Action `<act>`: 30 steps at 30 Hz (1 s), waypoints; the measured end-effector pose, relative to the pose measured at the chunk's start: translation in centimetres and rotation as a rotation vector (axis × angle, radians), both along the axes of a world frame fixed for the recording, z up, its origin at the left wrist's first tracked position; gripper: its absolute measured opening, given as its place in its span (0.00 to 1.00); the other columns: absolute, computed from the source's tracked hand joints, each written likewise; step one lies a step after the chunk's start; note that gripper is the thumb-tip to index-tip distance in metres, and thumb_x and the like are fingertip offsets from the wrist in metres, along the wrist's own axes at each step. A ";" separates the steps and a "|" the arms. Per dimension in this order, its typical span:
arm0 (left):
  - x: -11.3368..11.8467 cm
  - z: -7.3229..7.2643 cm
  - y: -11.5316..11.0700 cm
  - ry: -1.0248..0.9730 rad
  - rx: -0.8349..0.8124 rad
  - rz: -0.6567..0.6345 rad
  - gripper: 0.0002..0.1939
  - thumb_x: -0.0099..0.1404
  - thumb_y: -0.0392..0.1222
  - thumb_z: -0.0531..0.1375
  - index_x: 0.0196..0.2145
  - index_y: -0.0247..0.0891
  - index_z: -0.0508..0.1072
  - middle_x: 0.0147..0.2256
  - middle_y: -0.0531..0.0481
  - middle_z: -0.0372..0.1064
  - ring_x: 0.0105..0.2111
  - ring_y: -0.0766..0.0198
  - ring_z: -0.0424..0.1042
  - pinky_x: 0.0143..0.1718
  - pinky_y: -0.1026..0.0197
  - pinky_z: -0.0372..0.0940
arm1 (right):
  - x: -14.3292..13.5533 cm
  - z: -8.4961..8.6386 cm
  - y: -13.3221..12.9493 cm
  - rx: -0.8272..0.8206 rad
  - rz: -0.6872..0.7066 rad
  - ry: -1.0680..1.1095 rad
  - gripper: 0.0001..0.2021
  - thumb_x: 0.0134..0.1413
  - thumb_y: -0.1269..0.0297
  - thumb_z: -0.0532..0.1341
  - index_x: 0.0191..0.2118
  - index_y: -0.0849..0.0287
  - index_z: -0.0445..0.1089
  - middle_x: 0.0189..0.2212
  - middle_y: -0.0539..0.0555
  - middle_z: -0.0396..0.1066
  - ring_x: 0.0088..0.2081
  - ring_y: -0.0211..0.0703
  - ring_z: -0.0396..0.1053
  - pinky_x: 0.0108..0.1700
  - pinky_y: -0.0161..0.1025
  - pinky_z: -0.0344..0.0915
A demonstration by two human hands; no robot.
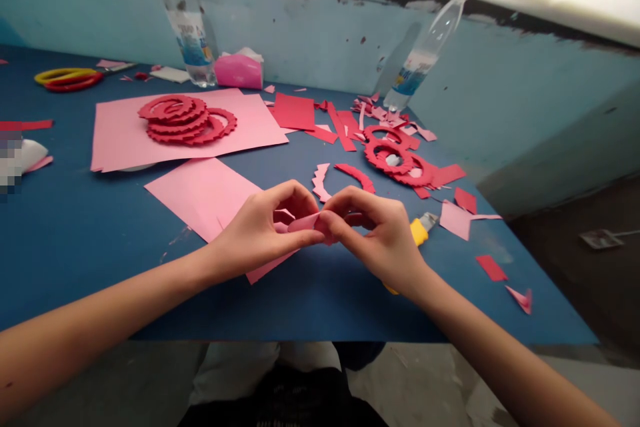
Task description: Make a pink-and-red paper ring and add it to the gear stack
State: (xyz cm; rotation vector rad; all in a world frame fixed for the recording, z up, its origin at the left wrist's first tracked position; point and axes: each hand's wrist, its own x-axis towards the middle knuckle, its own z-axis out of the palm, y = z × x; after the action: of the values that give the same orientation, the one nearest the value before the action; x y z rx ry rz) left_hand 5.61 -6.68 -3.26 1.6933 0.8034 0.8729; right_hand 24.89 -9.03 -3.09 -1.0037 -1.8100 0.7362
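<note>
My left hand (267, 227) and my right hand (373, 230) meet at the middle of the blue table, thumbs and fingertips closed on one small piece of pink paper (304, 222). The paper curves between them, partly hidden by the fingers. Just beyond the hands lie a pink zigzag-edged arc (320, 181) and a red one (356, 176). Under and beside my left hand is a flat pink sheet (210, 190). A yellow cutter (420, 230) sticks out from behind my right hand, which hides part of it.
Red paper rings (175, 119) lie on large pink sheets (115, 130); more rings (395, 159) and scraps sit right. Two bottles (193, 47) (415, 70), a pink tissue pack (240, 71) and scissors (70, 79) stand or lie along the back.
</note>
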 end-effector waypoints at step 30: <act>-0.2 0.2 0.4 0.023 -0.063 -0.016 0.08 0.61 0.41 0.67 0.33 0.36 0.73 0.30 0.52 0.75 0.32 0.65 0.76 0.31 0.67 0.69 | 0.1 0.0 0.3 -0.006 -0.018 -0.036 0.05 0.61 0.66 0.63 0.33 0.58 0.71 0.26 0.46 0.73 0.29 0.33 0.71 0.32 0.31 0.68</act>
State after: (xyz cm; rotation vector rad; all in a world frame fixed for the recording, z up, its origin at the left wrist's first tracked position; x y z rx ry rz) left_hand 5.38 -6.32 -3.03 1.6548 0.8237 0.8107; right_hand 25.02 -8.77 -3.10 -1.0418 -1.8282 0.7179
